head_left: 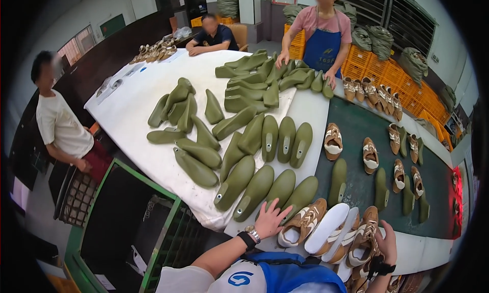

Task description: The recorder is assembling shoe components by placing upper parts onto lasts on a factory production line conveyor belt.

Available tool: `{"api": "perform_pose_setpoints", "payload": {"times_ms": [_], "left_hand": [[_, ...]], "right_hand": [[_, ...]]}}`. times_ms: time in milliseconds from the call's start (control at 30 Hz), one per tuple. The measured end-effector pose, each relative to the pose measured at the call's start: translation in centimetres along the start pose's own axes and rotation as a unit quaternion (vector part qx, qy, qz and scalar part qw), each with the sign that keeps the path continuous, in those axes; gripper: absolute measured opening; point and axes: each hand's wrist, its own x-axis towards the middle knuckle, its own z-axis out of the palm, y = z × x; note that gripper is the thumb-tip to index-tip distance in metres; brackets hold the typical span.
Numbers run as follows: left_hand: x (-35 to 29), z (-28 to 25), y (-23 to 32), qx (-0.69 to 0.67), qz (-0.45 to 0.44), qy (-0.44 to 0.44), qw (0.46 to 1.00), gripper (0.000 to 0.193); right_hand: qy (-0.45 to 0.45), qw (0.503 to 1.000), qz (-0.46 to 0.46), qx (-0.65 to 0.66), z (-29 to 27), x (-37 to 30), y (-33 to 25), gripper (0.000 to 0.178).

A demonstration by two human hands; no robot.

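Note:
My left hand point(272, 220) is spread open at the near ends of the green shoe lasts point(279, 191), its fingertips reaching toward a brown-and-white sneaker point(305, 221). Beside that sneaker stand two white sole-shaped pieces point(327, 230), tilted among more brown sneakers. At the right end of this row my right hand point(387, 244) rests along the side of another sneaker point(364, 237), fingers stretched and not wrapped round it. Whether its fingertips press on the shoe I cannot tell. More sneakers partly show below the row, near my right wrist.
Many green lasts lie on the white-covered table point(137, 109). A dark green conveyor belt point(356, 186) carries sneakers and lasts on the right. Across the table a person in a blue apron point(321, 48) touches lasts. Two other people are at left and back. A green-framed cart point(175, 211) stands left.

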Motion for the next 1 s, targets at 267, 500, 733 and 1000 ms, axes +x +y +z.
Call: {"api": "perform_pose_setpoints", "payload": {"times_ms": [267,500,733,1000], "left_hand": [[-0.1,0.9,0.0,-0.024,-0.033,0.014,0.999,0.086],[0.3,2.2,0.4,-0.053,-0.025,0.069,0.996,0.084],[0.6,-1.1,0.3,-0.067,0.001,0.009,0.998,0.077],[9.3,-9.6,13.1,-0.301,0.226,0.059,0.925,0.059]], "right_hand": [[-0.081,0.989,0.113,0.042,6.3,-2.9,8.5,0.073],[-0.079,0.989,0.094,0.08,5.5,-2.2,7.1,0.066],[0.139,0.981,0.105,-0.087,4.1,-3.0,2.6,0.045],[0.322,0.946,0.048,0.012,1.0,-6.4,-7.6,0.047]]}}
